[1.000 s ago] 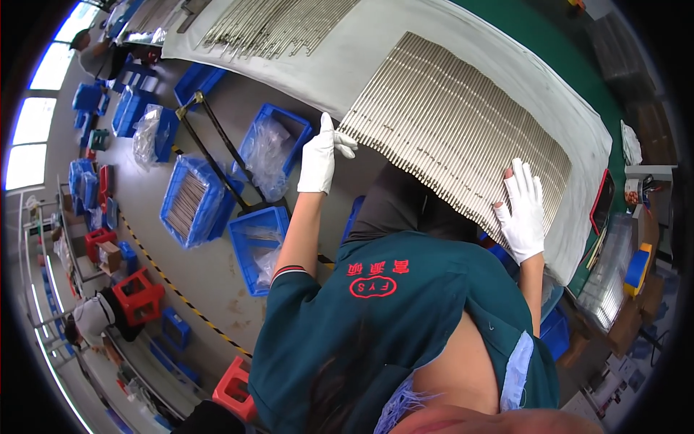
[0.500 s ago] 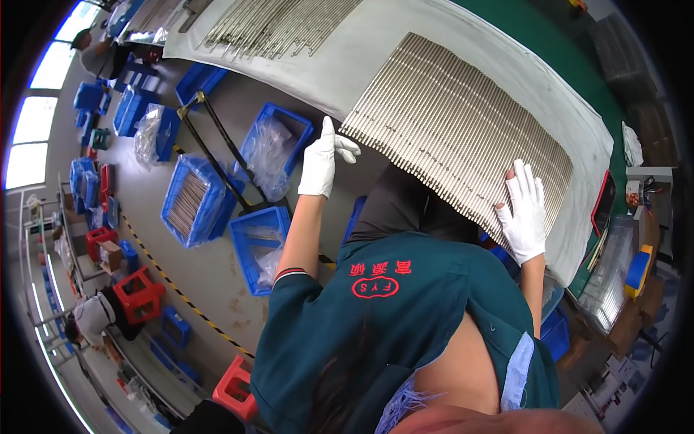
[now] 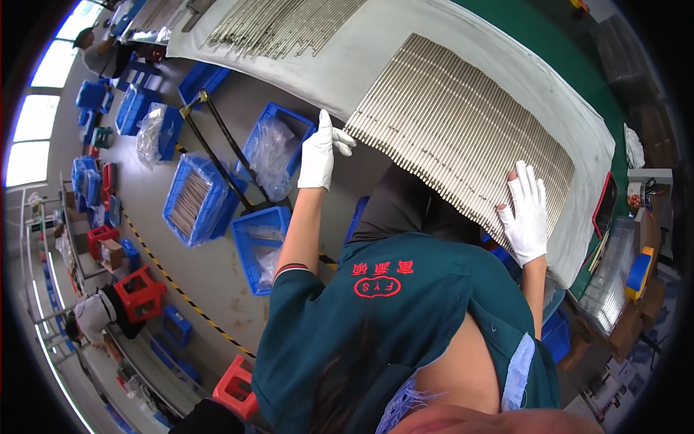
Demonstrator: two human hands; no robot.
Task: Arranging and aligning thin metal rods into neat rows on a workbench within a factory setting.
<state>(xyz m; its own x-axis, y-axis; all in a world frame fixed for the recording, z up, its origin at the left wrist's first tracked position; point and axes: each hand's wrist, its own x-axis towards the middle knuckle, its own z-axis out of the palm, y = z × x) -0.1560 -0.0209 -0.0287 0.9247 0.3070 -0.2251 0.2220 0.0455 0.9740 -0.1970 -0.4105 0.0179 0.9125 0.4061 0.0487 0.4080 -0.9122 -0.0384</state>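
Observation:
A wide row of thin metal rods (image 3: 463, 130) lies side by side on a white cloth (image 3: 405, 43) over the table. My left hand (image 3: 322, 152), in a white glove, sits at the near left corner of the row, fingers spread, thumb touching the rod ends. My right hand (image 3: 526, 213), also gloved, lies flat with fingers apart on the rods at the near right edge. Neither hand grips anything. A second batch of rods (image 3: 282, 22) lies farther along the cloth.
Blue plastic crates (image 3: 195, 202) stand on the grey floor to the left, some holding rods or plastic bags. Red stools (image 3: 141, 293) sit beyond a yellow-black floor line. Other people work at the far left. A green table edge (image 3: 578, 65) and clutter lie at right.
Both hands stay at the rod row's near edge. The left hand has shifted slightly along the corner; the right hand is almost unmoved.

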